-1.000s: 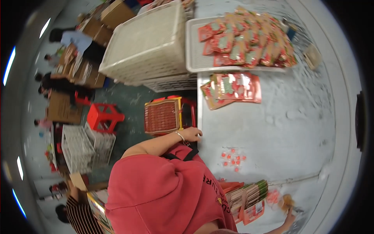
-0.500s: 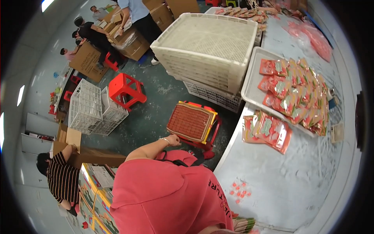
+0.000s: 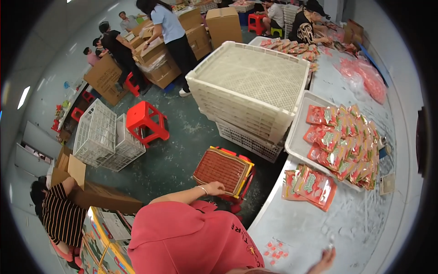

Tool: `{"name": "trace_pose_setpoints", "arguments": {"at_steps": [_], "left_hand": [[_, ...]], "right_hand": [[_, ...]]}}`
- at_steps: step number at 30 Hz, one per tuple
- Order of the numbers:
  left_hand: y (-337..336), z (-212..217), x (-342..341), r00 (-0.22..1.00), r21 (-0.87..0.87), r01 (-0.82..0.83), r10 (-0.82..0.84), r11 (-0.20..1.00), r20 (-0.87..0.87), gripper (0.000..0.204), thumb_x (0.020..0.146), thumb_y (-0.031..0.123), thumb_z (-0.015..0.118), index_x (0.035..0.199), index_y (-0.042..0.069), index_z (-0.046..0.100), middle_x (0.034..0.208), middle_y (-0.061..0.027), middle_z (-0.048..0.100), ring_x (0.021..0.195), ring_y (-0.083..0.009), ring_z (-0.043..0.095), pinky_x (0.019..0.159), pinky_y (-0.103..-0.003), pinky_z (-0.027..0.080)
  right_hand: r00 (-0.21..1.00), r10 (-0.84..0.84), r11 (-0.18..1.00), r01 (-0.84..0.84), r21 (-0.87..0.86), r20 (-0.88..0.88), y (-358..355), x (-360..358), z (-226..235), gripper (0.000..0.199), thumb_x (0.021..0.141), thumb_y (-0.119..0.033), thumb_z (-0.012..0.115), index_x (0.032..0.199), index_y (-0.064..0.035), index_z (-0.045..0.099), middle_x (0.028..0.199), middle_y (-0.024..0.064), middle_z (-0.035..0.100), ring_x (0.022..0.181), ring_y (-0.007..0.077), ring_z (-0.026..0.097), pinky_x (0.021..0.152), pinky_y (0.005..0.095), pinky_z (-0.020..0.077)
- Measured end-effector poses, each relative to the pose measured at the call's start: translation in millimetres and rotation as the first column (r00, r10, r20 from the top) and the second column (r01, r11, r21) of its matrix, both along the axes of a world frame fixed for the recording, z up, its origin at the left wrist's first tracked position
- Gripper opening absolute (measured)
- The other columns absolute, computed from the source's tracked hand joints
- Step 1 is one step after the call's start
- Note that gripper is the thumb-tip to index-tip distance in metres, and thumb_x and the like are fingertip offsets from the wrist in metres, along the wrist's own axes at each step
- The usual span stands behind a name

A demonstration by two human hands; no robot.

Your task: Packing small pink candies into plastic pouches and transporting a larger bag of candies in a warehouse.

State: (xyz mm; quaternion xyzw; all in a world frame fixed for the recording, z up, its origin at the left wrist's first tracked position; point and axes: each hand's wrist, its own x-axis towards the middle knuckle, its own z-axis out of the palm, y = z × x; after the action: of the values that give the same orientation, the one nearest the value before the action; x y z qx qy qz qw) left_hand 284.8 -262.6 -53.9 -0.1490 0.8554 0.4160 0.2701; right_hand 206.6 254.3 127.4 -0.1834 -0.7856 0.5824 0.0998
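Note:
My left hand, a bracelet at its wrist, hangs beside the stool topped with a brown woven cushion. Its fingers look loosely curled, and nothing shows in them. At the lower edge, my right hand is raised over the pale table, pinching a small whitish, see-through thing that blurs with motion. Small clear packets with red pieces lie left of that hand. Farther up the table are a few loose red printed pouches and a white tray heaped with similar pouches.
Stacked cream plastic trays stand left of the table. A red stool and white crates are on the green floor. Pink plastic bags lie at the far table end. Several people work around cardboard boxes; a person in stripes bends at left.
My right hand has come into view at the lower edge with the small whitish thing. The view has tilted upward, showing more of the far room. My left hand stays near the stool.

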Motion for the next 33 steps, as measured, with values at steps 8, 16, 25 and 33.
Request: {"name": "trace_pose_setpoints", "arguments": {"at_steps": [8,16,25,33], "left_hand": [[-91.5,19.1,72.5,0.891,-0.059,-0.451,0.453,0.891,0.028,0.027,0.074,0.027,0.057,0.089,0.005,0.062,0.079,-0.0094,0.063,0.072,-0.0193,0.059,0.067,-0.03,0.047],[-214.2,17.5,171.3,0.524,0.091,-0.851,0.824,0.517,0.216,0.019,0.076,0.024,0.057,0.086,0.008,0.06,0.068,-0.002,0.058,0.055,-0.0109,0.053,0.045,-0.025,0.038],[-449.6,-47.0,223.0,0.008,0.101,-0.994,0.918,-0.035,0.396,0.022,0.078,0.019,0.056,0.098,0.011,0.054,0.073,0.0007,0.056,0.056,-0.0088,0.053,0.041,-0.021,0.033],[-571.9,-33.4,274.1,-0.138,0.35,-0.904,0.943,-0.244,0.303,0.025,0.078,0.024,0.058,0.099,0.01,0.056,0.073,-0.0009,0.058,0.06,-0.0097,0.055,0.043,-0.022,0.038]], "right_hand": [[0.9,0.408,0.449,-0.053,-0.892,0.151,-193.0,14.8,-143.3,0.026,0.079,-0.005,0.057,0.104,-0.0009,0.051,0.081,0.006,0.058,0.066,0.0122,0.055,0.065,0.0241,0.046],[0.438,0.893,0.249,-0.289,-0.924,0.104,-397.7,-12.5,-142.5,0.019,0.074,-0.003,0.056,0.091,-0.0058,0.047,0.083,0.0121,0.06,0.071,0.0205,0.06,0.066,0.0293,0.049],[0.168,0.948,0.29,-0.809,-0.51,0.272,-733.0,-54.9,-158.1,0.018,0.078,-0.017,0.055,0.087,-0.0017,0.052,0.06,0.0039,0.05,0.053,0.0133,0.049,0.049,0.0247,0.0399],[-0.06,0.855,-0.155,-0.977,0.144,0.516,-937.9,-36.8,-151.1,0.035,0.077,-0.037,0.055,0.085,-0.0029,0.057,0.084,0.0185,0.06,0.084,0.0344,0.057,0.072,0.0393,0.0447]]}}
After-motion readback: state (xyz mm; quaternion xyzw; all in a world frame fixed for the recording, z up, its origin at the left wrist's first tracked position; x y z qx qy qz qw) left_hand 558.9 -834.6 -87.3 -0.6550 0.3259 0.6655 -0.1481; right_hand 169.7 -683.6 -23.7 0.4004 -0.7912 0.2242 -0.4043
